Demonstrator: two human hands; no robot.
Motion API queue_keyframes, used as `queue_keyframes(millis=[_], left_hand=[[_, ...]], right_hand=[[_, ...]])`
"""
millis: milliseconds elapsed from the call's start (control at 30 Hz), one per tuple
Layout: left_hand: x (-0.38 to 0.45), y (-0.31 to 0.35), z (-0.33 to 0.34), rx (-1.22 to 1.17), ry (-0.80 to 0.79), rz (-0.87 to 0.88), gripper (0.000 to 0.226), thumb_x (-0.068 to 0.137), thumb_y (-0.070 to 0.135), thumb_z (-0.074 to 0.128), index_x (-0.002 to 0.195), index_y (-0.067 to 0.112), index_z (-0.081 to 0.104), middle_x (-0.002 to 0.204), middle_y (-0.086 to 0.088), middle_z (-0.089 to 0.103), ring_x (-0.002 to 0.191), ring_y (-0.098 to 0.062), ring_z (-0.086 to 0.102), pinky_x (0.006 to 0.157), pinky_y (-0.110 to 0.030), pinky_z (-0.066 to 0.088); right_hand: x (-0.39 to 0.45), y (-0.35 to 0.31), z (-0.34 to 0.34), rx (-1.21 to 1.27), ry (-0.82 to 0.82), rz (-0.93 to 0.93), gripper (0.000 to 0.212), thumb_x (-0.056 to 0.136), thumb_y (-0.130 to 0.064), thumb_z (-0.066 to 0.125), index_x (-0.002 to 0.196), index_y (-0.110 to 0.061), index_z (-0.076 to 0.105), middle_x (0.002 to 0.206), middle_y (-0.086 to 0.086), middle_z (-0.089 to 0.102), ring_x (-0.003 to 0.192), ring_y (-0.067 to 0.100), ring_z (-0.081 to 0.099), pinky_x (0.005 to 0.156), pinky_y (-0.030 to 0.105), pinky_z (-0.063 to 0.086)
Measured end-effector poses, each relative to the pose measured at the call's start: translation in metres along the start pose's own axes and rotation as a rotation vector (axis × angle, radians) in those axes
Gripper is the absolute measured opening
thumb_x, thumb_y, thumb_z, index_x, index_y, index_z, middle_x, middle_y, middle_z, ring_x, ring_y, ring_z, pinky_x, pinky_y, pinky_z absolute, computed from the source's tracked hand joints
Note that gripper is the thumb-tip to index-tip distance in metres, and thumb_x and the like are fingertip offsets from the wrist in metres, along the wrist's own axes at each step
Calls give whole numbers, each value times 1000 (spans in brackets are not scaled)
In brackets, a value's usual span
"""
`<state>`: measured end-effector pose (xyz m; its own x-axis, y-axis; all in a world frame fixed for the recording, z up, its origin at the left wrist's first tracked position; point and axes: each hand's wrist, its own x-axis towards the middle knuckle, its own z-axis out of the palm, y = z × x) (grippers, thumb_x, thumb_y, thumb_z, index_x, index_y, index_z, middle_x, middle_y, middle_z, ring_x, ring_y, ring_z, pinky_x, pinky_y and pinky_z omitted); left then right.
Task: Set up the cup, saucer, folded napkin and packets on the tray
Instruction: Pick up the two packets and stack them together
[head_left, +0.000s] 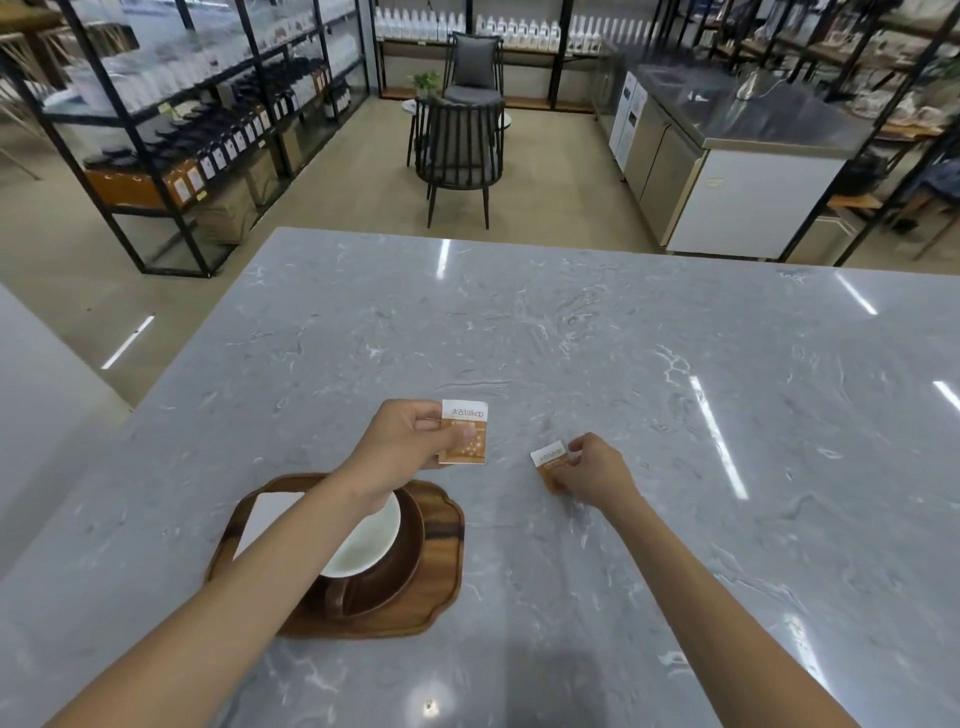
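Orange packet (464, 432) pinched in left hand (402, 435); right hand (597, 469) apparently pinches another packet (549, 464).

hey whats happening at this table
A person is setting up a wooden tray on the grey marble table. Already on it are a white cup, a dark brown saucer and a folded white napkin. Each hand pinches an orange-and-white packet: left hand, packet; right hand, packet.
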<state>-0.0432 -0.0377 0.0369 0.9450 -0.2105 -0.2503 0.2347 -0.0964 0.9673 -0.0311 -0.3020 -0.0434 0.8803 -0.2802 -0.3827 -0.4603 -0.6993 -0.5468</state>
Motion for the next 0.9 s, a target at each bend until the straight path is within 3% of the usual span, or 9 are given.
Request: queue_keyframes(millis=[100, 200, 267, 400, 533, 733, 900], left_hand=[[-7, -3, 5, -31, 10, -10, 21, 86, 16, 79, 107, 15, 76, 94, -2, 82, 88, -18, 79, 66, -21, 60], [-15, -8, 9, -16, 23, 1, 25, 89, 16, 77, 113, 14, 74, 100, -1, 82, 92, -19, 79, 76, -30, 64], [-21, -12, 8, -46, 20, -4, 29, 92, 13, 72, 121, 12, 72, 106, -4, 81, 95, -20, 78, 82, -33, 64], [-34, -15, 5, -114, -17, 12, 31, 98, 6, 62, 129, 10, 68, 113, -5, 79, 102, -20, 76, 84, -29, 62], [-50, -16, 11, -100, -41, 55, 29, 100, 5, 60, 125, 14, 71, 117, -2, 77, 109, -20, 73, 94, -36, 60], [-85, -18, 16, -182, -49, 114, 25, 98, 9, 64, 121, 13, 73, 116, -7, 77, 107, -23, 74, 88, -32, 62], [-120, -26, 11, -274, -65, 107, 25, 99, 14, 63, 122, 14, 72, 116, -6, 77, 111, -22, 73, 90, -31, 61]], right_hand=[[-7, 0, -1, 144, -5, 2, 35, 81, -18, 71, 116, -14, 67, 109, 7, 74, 104, 27, 69, 92, 42, 58], [-25, 0, -4, 215, 37, -81, 12, 87, -18, 67, 97, -21, 73, 88, -3, 74, 89, 21, 70, 73, 30, 55], [-42, -3, -8, 280, 69, -151, 7, 89, -19, 69, 95, -21, 74, 83, -4, 72, 82, 19, 68, 69, 28, 49], [-82, -14, -17, 557, 47, -231, 5, 89, -17, 73, 92, -21, 75, 77, -1, 78, 70, 10, 70, 69, 28, 53], [-122, -27, -23, 784, -64, -305, 8, 89, -23, 76, 97, -22, 76, 88, 2, 82, 83, 12, 76, 67, 19, 57], [-162, -39, -12, 895, -139, -316, 9, 88, -12, 77, 97, -13, 76, 88, 12, 81, 80, 13, 75, 70, 17, 58], [-195, -44, 3, 905, -152, -316, 7, 88, -16, 78, 94, -17, 78, 86, 9, 81, 78, 13, 76, 73, 20, 59]])
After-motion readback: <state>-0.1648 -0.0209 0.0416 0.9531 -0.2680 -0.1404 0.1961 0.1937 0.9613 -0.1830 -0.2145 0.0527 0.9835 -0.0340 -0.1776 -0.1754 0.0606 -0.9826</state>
